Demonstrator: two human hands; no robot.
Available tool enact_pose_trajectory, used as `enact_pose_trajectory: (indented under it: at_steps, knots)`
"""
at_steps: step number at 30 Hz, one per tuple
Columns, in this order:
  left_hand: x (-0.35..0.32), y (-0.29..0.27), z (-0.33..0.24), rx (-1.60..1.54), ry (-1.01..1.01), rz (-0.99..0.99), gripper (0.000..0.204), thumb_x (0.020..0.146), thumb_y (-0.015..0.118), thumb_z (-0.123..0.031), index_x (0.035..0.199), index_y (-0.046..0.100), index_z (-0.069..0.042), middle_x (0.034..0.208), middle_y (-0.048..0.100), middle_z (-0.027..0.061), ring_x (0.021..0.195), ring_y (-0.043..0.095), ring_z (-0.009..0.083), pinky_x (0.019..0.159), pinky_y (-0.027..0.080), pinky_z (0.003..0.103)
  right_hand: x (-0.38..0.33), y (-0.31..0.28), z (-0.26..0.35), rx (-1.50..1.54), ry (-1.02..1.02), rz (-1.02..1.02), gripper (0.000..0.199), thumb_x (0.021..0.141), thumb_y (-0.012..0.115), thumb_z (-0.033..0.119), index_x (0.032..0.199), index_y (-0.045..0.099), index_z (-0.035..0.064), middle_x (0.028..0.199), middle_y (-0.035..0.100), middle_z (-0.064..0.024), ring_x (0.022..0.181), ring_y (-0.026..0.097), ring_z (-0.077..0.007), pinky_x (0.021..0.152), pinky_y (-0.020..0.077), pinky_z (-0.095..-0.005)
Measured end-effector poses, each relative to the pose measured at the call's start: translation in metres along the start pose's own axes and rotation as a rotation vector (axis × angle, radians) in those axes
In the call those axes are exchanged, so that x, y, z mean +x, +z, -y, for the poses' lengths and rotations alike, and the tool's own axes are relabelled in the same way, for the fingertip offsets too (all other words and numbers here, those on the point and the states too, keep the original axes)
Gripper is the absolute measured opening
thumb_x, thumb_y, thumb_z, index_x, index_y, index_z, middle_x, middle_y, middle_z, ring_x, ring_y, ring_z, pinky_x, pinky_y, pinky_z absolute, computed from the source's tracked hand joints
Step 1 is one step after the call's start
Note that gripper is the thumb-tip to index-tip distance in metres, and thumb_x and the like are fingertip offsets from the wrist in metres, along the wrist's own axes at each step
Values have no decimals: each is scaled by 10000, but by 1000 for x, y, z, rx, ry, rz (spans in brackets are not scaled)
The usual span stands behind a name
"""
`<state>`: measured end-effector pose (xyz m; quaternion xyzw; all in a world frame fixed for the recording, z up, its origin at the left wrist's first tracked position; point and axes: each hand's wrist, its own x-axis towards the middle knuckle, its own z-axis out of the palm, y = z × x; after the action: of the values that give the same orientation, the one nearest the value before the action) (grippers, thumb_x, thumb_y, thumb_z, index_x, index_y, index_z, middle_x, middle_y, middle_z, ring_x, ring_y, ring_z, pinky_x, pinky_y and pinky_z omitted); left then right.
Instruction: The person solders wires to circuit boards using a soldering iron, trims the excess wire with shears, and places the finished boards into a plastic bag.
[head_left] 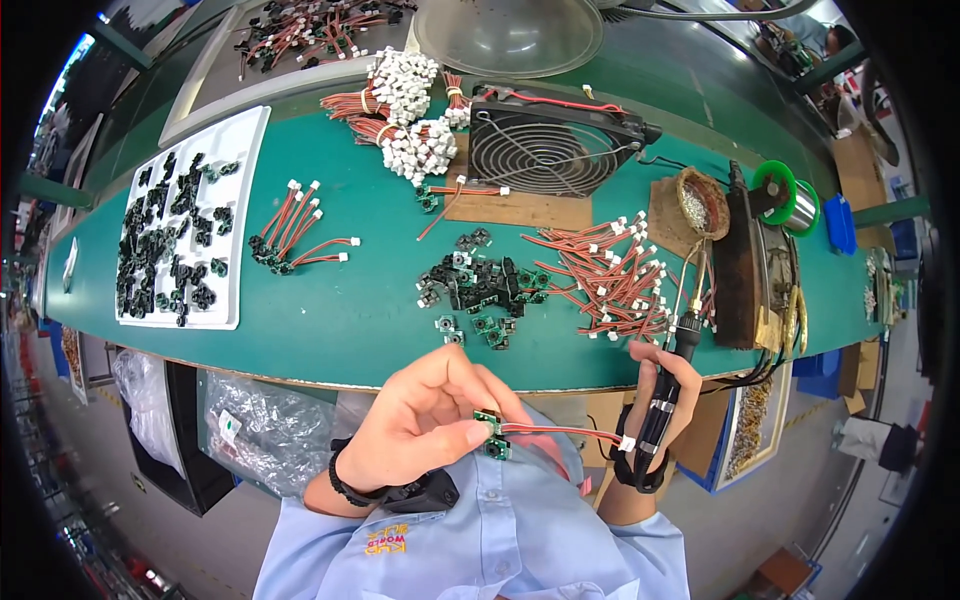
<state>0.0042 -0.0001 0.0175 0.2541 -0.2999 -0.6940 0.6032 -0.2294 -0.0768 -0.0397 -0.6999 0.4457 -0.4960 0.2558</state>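
My left hand (430, 415) pinches a small green circuit board (492, 436) between thumb and fingers, in front of the table edge. From the board a red and black cable (560, 430) runs right to a white plug that lies beside my right hand. My right hand (670, 390) is closed round the dark handle of a soldering iron (687, 335), its tip pointing up and away. Just beyond my hands lies a pile of black and green boards (480, 285). Right of that pile is a heap of loose red cables (610, 275) with white plugs.
A white tray (235, 290) of small parts stands left, with several wired boards (290, 235) beside it. Bundled cables (405, 120) and a black fan (550, 145) sit at the back. Right are a round tin (702, 203), a solder spool (803, 208) and a blue box (840, 225).
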Motion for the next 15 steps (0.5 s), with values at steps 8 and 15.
enact_pose_trajectory:
  at_steps: [8,15]
  knots:
    - [-1,9,1,67,43,-81,166,799,562,-13,925,455,-1,907,585,248,819,598,233,763,478,331,-4,0,1,20,-7,16,165,849,530,-44,983,470,32,856,625,-176,796,624,-220,764,494,-344]
    - [-1,11,3,93,43,-64,163,795,556,7,923,455,-6,926,587,237,858,595,234,778,468,331,-8,-3,5,8,-16,-30,206,853,567,45,1031,465,27,870,614,-183,787,606,-218,760,476,-351]
